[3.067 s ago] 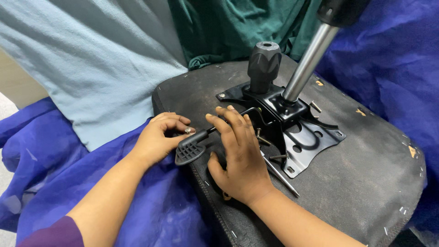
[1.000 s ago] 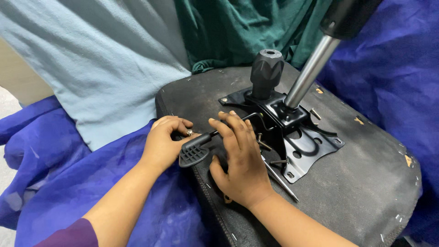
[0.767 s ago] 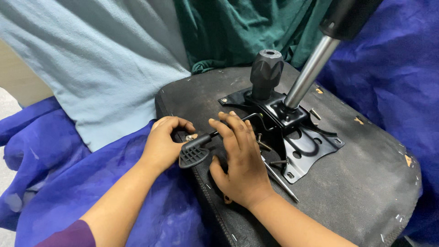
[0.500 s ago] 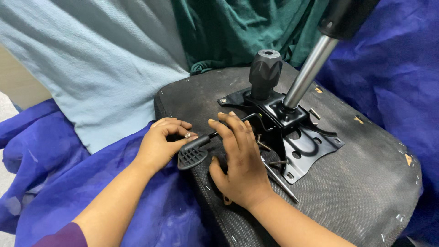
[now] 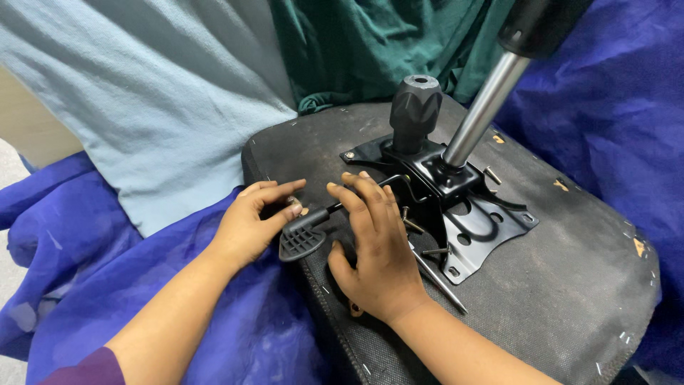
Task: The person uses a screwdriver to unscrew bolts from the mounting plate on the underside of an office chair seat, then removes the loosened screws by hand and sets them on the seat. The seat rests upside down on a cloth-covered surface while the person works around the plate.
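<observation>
An upturned black office-chair seat with a rough fabric underside [image 5: 570, 285] lies across the middle and right of the view, resting on crumpled deep-blue cloth [image 5: 178, 306]. A pale blue cloth [image 5: 157, 107] covers the far left, and a dark green cloth [image 5: 356, 43] is bunched at the far middle, just beyond the seat's far edge.

Bolted to the seat is a black metal tilt-mechanism plate [image 5: 477, 228], with a ribbed black plastic tension knob [image 5: 415, 107] standing upright at its far end and a shiny steel gas-lift cylinder [image 5: 484, 107] rising at a slant towards the far right.

From the plate a thin black lever rod runs left to a flat black plastic paddle handle with a gridded face [image 5: 302, 239], which hangs over the seat's left edge.

The left hand [image 5: 253, 224] lies at that edge just left of the paddle, its grip loosely curled, thumb and fingertips touching the top of the paddle where the rod joins it; whether it truly pinches cannot be told.

The right hand [image 5: 374, 246] rests palm down on the seat between the paddle and the plate, fingers spread and pointing far, laid over the rod and holding nothing.

A few loose metal bolts [image 5: 410, 221] lie just right of its fingers.
</observation>
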